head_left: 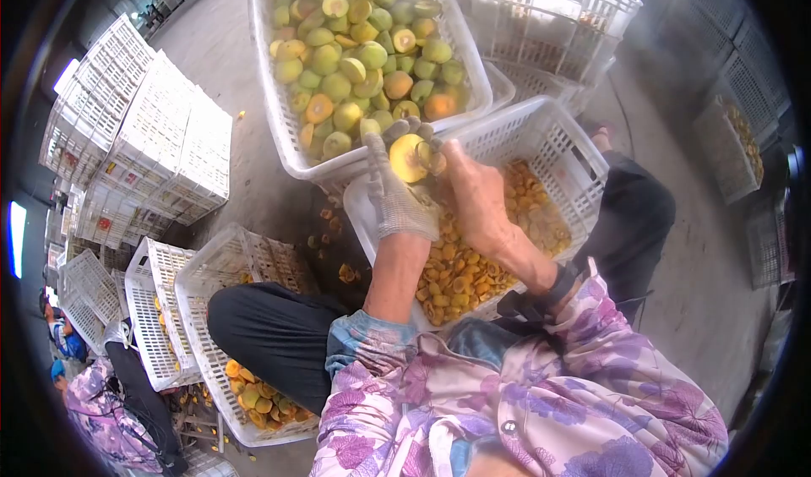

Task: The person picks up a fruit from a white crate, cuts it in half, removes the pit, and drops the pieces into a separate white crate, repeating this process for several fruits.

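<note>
My left hand (397, 191), in a pale work glove with dark fingertips, holds a cut fruit half (410, 158) with its yellow flesh facing up. It looks like a peach or apricot. Against the fruit's right side is my right hand (478, 198), bare, its fingers curled closed. Whatever it grips is mostly hidden; a small dark shape shows at the fingertips. Both hands are above the near edge of a white crate of green and yellow fruit (283, 122). Below them stands another white crate (583, 160) with many small orange pieces (460, 278) inside.
Beside my left knee, a white crate (190, 295) holds orange fruit pieces (262, 397). Stacked white crates (160, 130) rise at left, and more crates (549, 21) stand at the back right. Another person (114, 409) sits at lower left. Scraps (346, 272) lie on the floor.
</note>
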Tool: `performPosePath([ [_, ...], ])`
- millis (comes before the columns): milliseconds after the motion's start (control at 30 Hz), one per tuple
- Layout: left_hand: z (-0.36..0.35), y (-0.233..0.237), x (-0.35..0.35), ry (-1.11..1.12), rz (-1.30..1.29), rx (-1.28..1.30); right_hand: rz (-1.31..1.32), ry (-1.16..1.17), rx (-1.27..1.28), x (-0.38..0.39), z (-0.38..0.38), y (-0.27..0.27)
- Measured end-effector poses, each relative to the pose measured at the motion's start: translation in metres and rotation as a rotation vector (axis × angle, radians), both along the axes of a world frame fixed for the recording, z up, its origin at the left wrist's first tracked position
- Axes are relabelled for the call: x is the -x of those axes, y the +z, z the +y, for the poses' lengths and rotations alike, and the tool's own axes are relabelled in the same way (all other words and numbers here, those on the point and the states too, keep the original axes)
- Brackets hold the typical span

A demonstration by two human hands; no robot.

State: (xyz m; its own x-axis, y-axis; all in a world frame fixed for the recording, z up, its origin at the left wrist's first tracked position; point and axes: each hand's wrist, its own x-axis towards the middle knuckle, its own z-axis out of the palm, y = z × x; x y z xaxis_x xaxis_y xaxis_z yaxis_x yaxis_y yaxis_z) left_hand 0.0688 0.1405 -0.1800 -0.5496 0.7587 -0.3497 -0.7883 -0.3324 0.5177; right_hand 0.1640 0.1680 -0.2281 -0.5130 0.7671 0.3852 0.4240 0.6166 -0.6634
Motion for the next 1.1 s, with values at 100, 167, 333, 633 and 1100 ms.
performPosePath([
  [100, -0.003, 0.001, -0.003, 0.012, 0.083, 0.087, -0.058, -0.045, -0.042, 0.001, -0.002, 0.002],
  [167, -0.001, -0.007, -0.001, 0.003, 0.146, 0.068, -0.061, -0.052, -0.050, 0.003, -0.003, 0.000],
  [333, 0.004, -0.034, 0.001, 0.008, 0.144, -0.030, -0.071, -0.042, -0.010, 0.004, -0.006, -0.015],
  [633, 0.013, -0.058, 0.008, 0.191, 0.205, 0.090, 0.025, 0.101, -0.130, -0.003, -0.010, -0.006],
  [1100, -0.013, -0.021, -0.009, -0.556, 0.066, -0.371, -0.411, 0.848, 0.235, -0.072, 0.045, 0.016],
])
